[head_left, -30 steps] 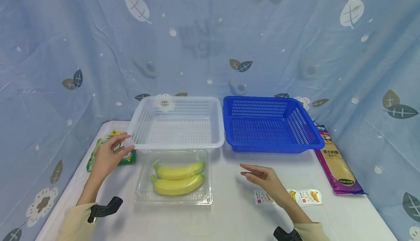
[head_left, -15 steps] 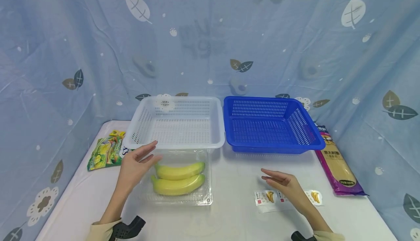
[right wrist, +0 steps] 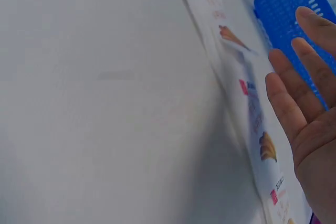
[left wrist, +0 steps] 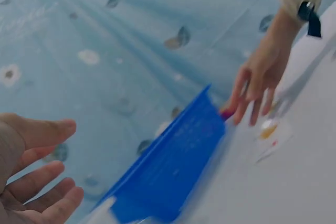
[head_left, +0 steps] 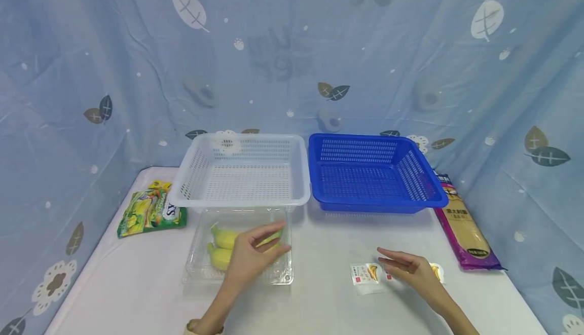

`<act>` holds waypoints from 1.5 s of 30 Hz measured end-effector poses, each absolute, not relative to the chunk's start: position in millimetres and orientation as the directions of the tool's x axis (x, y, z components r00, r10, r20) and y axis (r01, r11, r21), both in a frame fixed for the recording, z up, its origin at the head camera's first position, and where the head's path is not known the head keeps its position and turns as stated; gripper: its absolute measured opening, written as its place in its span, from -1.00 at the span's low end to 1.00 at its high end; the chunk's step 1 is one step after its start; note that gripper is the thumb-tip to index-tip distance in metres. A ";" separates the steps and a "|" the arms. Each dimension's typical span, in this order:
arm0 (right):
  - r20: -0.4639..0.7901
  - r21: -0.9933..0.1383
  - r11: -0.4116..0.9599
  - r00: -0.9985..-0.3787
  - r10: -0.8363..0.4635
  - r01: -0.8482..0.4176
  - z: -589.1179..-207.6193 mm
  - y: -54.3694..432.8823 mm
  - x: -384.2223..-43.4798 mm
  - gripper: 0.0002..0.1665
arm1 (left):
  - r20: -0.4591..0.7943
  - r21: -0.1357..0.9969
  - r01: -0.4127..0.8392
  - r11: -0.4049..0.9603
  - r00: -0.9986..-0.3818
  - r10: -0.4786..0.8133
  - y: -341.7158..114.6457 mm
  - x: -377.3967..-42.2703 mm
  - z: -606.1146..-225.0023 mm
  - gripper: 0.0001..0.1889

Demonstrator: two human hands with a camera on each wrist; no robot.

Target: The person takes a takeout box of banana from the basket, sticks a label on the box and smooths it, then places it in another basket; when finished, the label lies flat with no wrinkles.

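Note:
My left hand (head_left: pixel 253 259) hovers over the right part of a clear plastic clamshell box (head_left: pixel 193 271), fingers relaxed and holding nothing. Inside the box lie two yellow bananas (head_left: pixel 221 259), partly covered by that hand in the head view. Over a strip of white banana-picture labels (head_left: pixel 365 273) hangs my right hand (head_left: pixel 415 271), its fingers loosely spread around nothing. The right wrist view shows the label strip (right wrist: pixel 257 119) lying on the table beside the right hand's fingers (right wrist: pixel 286 95).
Behind the box stands a white basket (head_left: pixel 301 203), beside a blue basket (head_left: pixel 378 206). A green snack bag (head_left: pixel 150 213) and a small yellow packet (head_left: pixel 159 185) lie at left, a purple pasta packet (head_left: pixel 470 233) at right. Patterned blue cloth (head_left: pixel 283 46) surrounds the white table (head_left: pixel 315 304).
My left hand has moved right, from beside the green snack bag to above the clamshell box. My right hand has shifted right and slightly nearer, over the label strip.

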State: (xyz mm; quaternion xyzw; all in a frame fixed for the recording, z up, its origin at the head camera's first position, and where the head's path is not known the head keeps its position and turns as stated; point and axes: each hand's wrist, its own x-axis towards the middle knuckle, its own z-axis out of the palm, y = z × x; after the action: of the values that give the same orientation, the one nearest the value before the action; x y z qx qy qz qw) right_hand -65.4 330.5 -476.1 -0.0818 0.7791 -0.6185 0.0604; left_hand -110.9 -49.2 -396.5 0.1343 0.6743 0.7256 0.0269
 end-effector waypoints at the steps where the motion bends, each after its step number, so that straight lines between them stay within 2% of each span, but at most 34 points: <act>1: 0.006 -0.974 0.221 -0.979 -0.202 -0.051 -477.3 331.9 -64.4 -0.50 | 0.153 0.986 0.131 -0.102 -0.954 0.256 -40.1 -107.6 -399.0 -0.53; 9: -0.015 -0.978 0.204 -0.974 -0.225 -0.032 -485.0 335.9 -61.8 -0.50 | 0.125 0.992 0.093 -0.089 -0.869 0.478 38.7 -91.0 -434.5 -0.61; 17: -0.005 -0.984 0.175 -0.963 -0.270 -0.043 -489.9 338.3 -65.1 -0.46 | 0.071 0.993 0.107 0.044 -0.866 0.495 84.4 -104.2 -469.5 -0.61; 24: 0.026 -0.989 0.128 -0.951 -0.308 -0.068 -495.0 340.0 -68.0 -0.44 | 0.080 0.968 0.184 0.170 -0.870 0.486 101.4 -111.8 -488.6 -0.58; 30: 0.100 -0.987 0.086 -0.942 -0.319 -0.134 -499.9 338.6 -67.4 -0.47 | 0.095 0.952 0.232 0.199 -0.843 0.530 107.5 -110.1 -497.1 -0.56; 37: 0.150 -0.951 0.222 -0.948 -0.281 -0.216 -496.6 334.7 -65.6 -0.52 | 0.100 0.931 0.266 0.249 -0.843 0.528 107.0 -109.8 -498.3 -0.62; 45: 0.134 -0.917 0.325 -0.947 -0.293 -0.231 -491.5 328.6 -65.5 -0.63 | 0.114 0.928 0.279 0.247 -0.843 0.525 107.4 -112.4 -495.7 -0.61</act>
State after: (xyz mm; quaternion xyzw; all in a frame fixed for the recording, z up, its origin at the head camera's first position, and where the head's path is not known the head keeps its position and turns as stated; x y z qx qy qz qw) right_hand -65.5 328.6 -491.5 -0.1610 0.8136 -0.5581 0.0278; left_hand -112.4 107.4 -495.7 0.2574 0.7819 0.5570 0.1104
